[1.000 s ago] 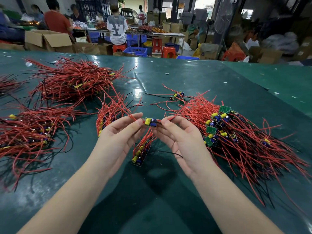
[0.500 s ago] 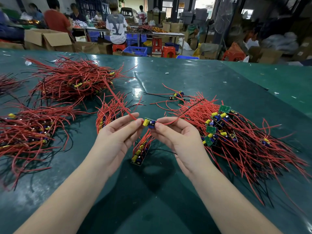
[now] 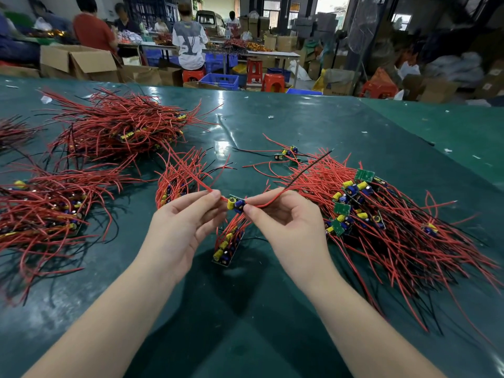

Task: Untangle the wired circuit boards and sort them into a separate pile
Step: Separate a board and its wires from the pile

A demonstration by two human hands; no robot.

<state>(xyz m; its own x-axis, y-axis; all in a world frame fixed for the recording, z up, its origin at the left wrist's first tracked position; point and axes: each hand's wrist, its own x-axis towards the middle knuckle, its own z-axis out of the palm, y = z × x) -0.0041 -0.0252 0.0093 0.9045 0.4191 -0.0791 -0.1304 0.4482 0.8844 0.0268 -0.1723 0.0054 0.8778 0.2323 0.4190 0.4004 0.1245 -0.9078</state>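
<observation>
Between my two hands, above the green table [image 3: 272,309], I hold one small circuit board [image 3: 236,204] with a yellow and a blue part. My left hand [image 3: 182,227] pinches its red wire on the left side. My right hand [image 3: 286,219] pinches the board's right end, where a red wire and a black wire rise up and to the right. Just below the held board a small neat stack of boards [image 3: 227,245] lies on the table. A large tangled heap of wired boards [image 3: 381,219] spreads out to the right.
More bundles of red-wired boards lie at the left [image 3: 41,211], far left [image 3: 117,129] and centre [image 3: 182,175]. A few loose boards [image 3: 289,154] sit further back. Beyond the table edge are cardboard boxes [image 3: 79,61], blue crates, red stools and several seated people.
Both hands have lifted the board slightly and turned it. Its red and black wires have pulled free of the right heap and now stretch up to the right.
</observation>
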